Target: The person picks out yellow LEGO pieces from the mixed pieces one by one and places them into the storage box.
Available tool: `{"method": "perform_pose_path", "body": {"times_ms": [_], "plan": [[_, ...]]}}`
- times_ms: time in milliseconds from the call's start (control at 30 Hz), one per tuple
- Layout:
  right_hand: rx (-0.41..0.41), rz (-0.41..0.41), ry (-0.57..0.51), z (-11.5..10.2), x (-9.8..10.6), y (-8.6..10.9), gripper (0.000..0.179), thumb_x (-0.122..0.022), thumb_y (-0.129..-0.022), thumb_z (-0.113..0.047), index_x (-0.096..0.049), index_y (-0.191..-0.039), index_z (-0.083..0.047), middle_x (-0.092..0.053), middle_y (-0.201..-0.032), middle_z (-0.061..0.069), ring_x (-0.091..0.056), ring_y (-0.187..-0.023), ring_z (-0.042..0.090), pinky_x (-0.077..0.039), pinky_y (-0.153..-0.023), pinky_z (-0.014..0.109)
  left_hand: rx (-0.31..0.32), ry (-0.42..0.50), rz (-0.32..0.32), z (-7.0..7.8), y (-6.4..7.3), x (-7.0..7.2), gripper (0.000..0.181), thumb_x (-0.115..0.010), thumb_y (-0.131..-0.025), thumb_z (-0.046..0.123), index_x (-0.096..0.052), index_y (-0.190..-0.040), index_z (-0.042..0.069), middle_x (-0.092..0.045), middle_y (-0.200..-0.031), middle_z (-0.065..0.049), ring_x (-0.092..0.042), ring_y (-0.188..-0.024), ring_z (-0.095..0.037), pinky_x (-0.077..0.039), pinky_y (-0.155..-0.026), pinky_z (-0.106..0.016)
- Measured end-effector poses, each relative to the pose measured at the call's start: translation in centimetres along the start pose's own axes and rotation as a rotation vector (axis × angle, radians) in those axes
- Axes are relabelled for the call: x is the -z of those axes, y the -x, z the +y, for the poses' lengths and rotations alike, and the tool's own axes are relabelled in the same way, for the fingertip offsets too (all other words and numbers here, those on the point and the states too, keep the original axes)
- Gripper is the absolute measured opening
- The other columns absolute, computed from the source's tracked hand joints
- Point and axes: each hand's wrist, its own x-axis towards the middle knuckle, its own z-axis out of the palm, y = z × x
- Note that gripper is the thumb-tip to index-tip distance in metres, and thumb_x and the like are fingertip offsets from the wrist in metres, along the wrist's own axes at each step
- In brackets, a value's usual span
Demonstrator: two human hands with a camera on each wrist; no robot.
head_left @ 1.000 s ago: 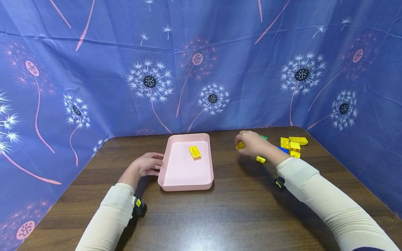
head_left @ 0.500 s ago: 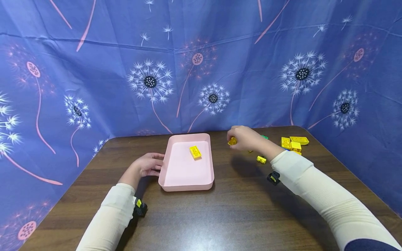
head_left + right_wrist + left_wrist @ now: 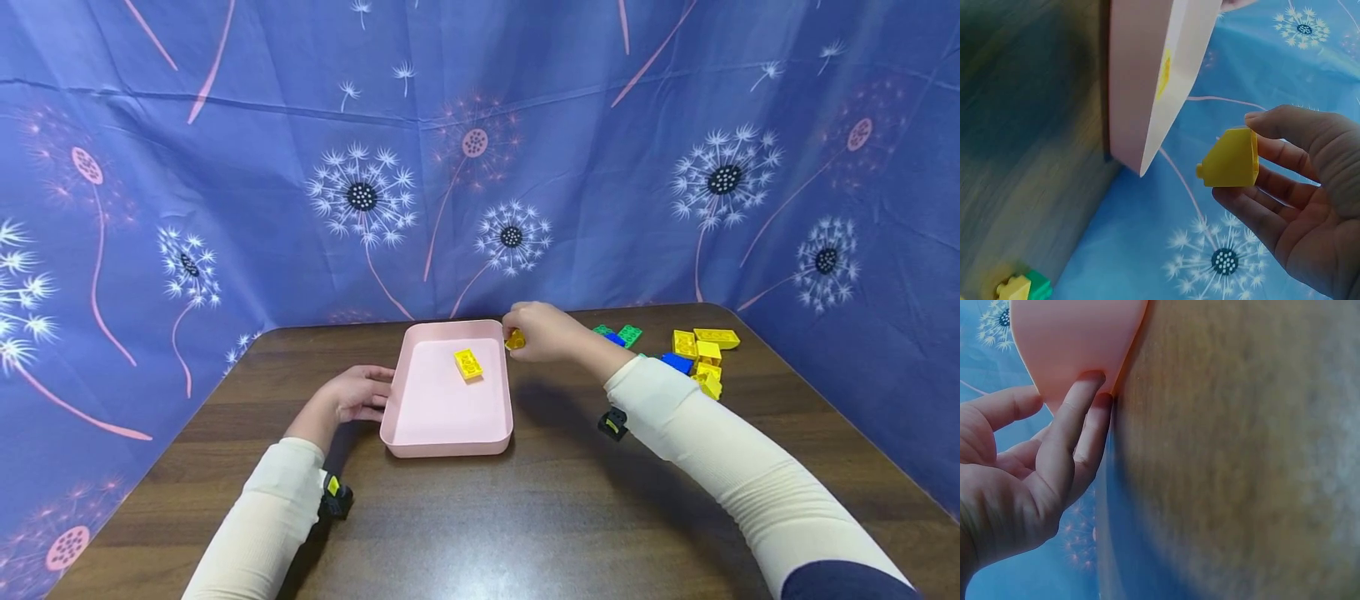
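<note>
A pink tray (image 3: 446,446) stands on the table with one yellow brick (image 3: 468,365) lying inside it. My left hand (image 3: 356,393) touches the tray's left outer wall; in the left wrist view its fingertips rest against the pink side and the fingers are fairly straight. With thumb and fingers, my right hand (image 3: 547,332) pinches a yellow slope brick (image 3: 1232,159) by the tray's far right corner. The right wrist view shows that brick's slanted face and one stud, held off the table and apart from the tray wall (image 3: 1138,75).
Several yellow bricks (image 3: 707,353) and a blue brick (image 3: 678,362) lie in a group at the right. Green bricks (image 3: 630,335) and a blue brick (image 3: 615,339) lie behind my right forearm. A patterned blue curtain (image 3: 420,167) hangs behind the table (image 3: 450,525).
My right hand has moved left with the yellow slope brick, from near the loose bricks to the tray's right edge. The left hand and tray have stayed in place.
</note>
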Motion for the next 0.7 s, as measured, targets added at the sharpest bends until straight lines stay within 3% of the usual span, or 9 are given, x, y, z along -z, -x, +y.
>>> {"method": "perform_pose_path", "body": {"times_ms": [367,700], "plan": [[-0.018,-0.036,-0.057,-1.8,-0.9,-2.4,0.016,-0.075,-0.078,-0.013,-0.069,-0.091,-0.007,-0.061,-0.088,0.002,-0.054,-0.080,0.019,-0.049,-0.074,0.032,0.006,-0.002,0.011,-0.3,-0.1,-0.2,0.056,-0.050,-0.094,0.000,-0.029,-0.145,-0.007,-0.065,-0.104,-0.016,-0.066,-0.089,-0.021,-0.057,-0.076,-0.041],[0.032,-0.055,-0.113,-3.2,-2.2,-4.5,0.016,-0.075,-0.080,-0.013,-0.070,-0.094,-0.007,-0.063,-0.091,0.003,-0.054,-0.083,0.017,-0.048,-0.076,0.030,0.002,-0.003,0.015,-0.1,0.1,-0.1,0.056,-0.050,-0.094,0.000,-0.029,-0.145,-0.007,-0.063,-0.110,-0.019,-0.065,-0.092,-0.022,-0.056,-0.077,-0.042]]}}
